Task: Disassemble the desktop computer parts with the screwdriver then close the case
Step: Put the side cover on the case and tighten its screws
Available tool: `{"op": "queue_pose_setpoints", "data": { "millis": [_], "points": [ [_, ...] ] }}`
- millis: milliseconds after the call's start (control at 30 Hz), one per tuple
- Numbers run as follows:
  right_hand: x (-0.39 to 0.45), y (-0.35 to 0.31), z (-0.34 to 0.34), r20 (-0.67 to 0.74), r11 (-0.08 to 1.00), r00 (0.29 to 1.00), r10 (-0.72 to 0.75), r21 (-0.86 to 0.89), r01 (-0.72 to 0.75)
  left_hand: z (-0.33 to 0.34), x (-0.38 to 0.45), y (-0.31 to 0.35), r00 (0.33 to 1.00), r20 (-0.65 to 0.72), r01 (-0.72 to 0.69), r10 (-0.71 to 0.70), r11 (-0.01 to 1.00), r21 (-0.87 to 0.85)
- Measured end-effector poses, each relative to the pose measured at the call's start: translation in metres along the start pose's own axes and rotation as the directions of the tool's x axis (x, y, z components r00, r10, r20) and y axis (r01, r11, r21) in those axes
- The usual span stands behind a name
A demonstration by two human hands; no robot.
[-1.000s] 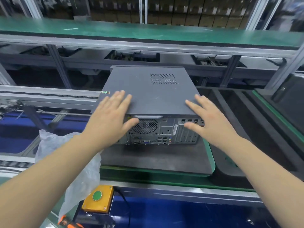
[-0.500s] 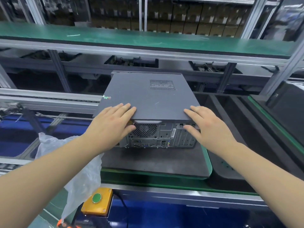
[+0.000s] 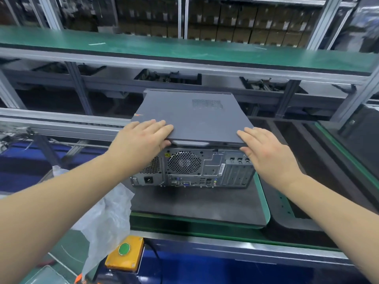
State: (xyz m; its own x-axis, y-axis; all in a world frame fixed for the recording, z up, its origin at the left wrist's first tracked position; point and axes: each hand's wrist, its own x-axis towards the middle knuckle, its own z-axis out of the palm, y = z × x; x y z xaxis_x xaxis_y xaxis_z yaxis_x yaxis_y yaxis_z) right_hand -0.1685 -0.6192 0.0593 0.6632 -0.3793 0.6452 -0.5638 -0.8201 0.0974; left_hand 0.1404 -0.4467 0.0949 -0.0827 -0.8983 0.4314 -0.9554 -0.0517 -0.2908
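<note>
While the case (image 3: 190,138) lies flat on the dark mat (image 3: 196,206) near the table's far edge, its cover (image 3: 190,117) sits on top. Left hand (image 3: 141,140) rests at the cover's near-left corner, right hand (image 3: 264,148) at its near-right; both have fingers straight, thumbs under the lip. Judged best: push evenly forward, keeping the cover square until seated.

Green-topped upper shelf (image 3: 184,48) on aluminium framing (image 3: 78,85), stacked brown cartons (image 3: 235,25) behind, blue panelling (image 3: 205,269) below the table's front rail (image 3: 225,245).
</note>
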Motion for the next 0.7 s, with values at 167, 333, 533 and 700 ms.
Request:
{"op": "queue_pose_setpoints", "data": {
  "millis": [167, 333, 533, 700],
  "points": [
    [0.002, 0.004, 0.003, 0.031, 0.996, 0.998, 0.059, 0.069, -0.061, 0.005, 0.002, -0.001, 0.995, 0.06, 0.078, -0.077, 0.997, -0.011],
    [0.001, 0.002, 0.0, 0.1, 0.991, 0.992, 0.082, 0.093, -0.092, 0.01, -0.004, 0.009, 0.983, 0.115, 0.142, -0.141, 0.99, 0.0],
    [0.018, 0.012, -0.008, -0.054, 0.996, 0.995, -0.086, -0.021, 0.085, -0.003, 0.002, 0.008, 0.973, 0.129, 0.196, -0.192, 0.98, -0.016],
    [0.017, 0.014, -0.009, -0.058, 0.991, 0.99, -0.131, -0.04, 0.129, -0.004, -0.003, 0.019, 0.969, 0.109, 0.223, -0.22, 0.975, -0.014]
  ]
}}
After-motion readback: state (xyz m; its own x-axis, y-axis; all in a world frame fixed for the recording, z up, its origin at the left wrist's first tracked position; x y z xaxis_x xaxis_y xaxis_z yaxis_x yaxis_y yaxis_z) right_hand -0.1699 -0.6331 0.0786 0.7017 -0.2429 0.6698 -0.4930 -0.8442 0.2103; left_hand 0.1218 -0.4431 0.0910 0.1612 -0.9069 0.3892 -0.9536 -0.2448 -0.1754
